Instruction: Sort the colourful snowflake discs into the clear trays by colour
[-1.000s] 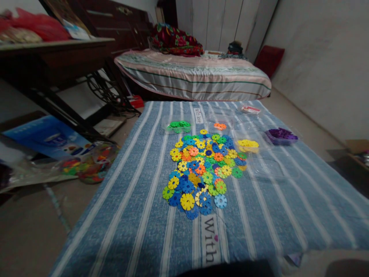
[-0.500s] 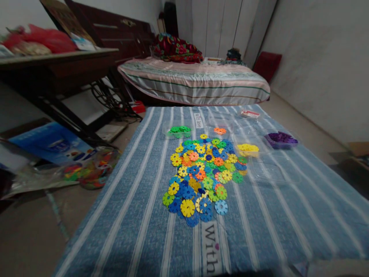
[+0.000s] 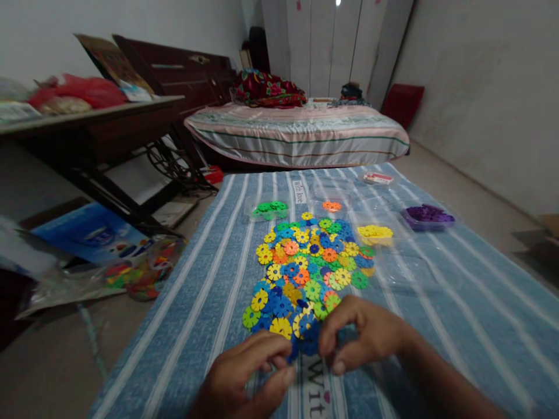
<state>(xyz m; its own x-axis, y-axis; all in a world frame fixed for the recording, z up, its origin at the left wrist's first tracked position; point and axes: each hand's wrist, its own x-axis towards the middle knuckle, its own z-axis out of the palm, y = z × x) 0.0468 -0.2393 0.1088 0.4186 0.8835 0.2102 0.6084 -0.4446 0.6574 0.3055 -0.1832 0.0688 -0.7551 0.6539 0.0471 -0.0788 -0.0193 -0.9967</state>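
A pile of flat, notched, flower-shaped plastic discs (image 3: 301,276) in yellow, blue, green and orange lies mid-table. At its near edge my left hand (image 3: 251,369) hovers with bent fingers, thumb and forefinger apart, close to a blue disc (image 3: 293,351). My right hand (image 3: 367,331) reaches in from the right, its fingers curled downward and the thumb separate from them. It partly covers the discs at the pile's near right. Nothing shows in either hand, though the undersides of the fingers are hidden.
Behind the pile, clear plastic tubs hold green discs (image 3: 271,208), orange discs (image 3: 332,206), yellow discs (image 3: 374,233) and purple discs (image 3: 427,215). Another clear tub (image 3: 408,272) stands at the right. A striped blue cloth (image 3: 174,343) covers the table; a bed (image 3: 301,134) stands beyond.
Both of my hands have come into view from the near edge, up to the front of the pile. The view has tilted up slightly. The tubs look unmoved.
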